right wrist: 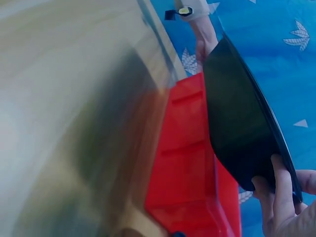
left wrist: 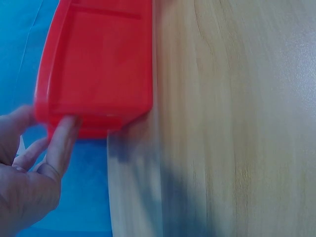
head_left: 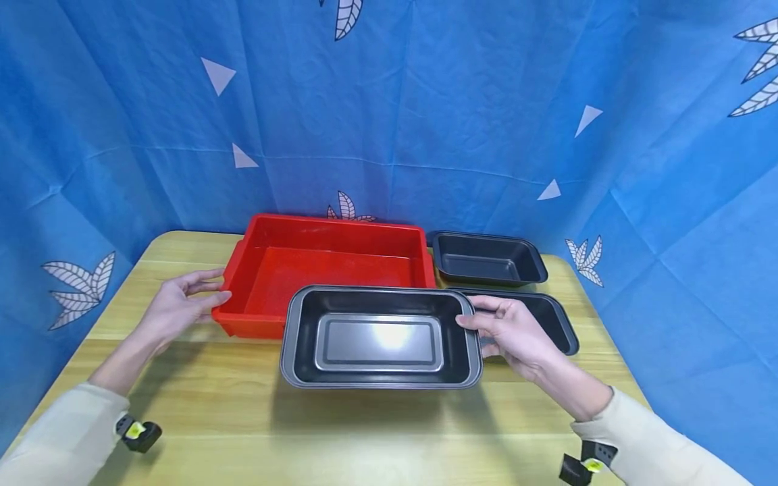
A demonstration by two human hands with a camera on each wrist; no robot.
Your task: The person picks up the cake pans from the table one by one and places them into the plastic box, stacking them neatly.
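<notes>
A dark loaf pan [head_left: 379, 341], a metal rectangle with a shiny panel in its floor, is held up over the table's middle. My right hand [head_left: 510, 331] pinches its right end, thumb over the rim; in the right wrist view the fingers [right wrist: 282, 185] lie against the pan's dark outside [right wrist: 237, 118]. Behind the pan is a red plastic bin [head_left: 328, 270], its front right part hidden by the pan. At the bin's left end my left hand [head_left: 182, 300] grips the rim, with the thumb on the inner side; the left wrist view shows fingertips at the red wall [left wrist: 103, 64].
Two more dark loaf pans stand right of the bin: the rear one [head_left: 489, 260] by the curtain, the nearer one [head_left: 550, 320] partly behind my right hand. A blue curtain [head_left: 389, 121] surrounds the wooden table [head_left: 340, 445] at the back and sides.
</notes>
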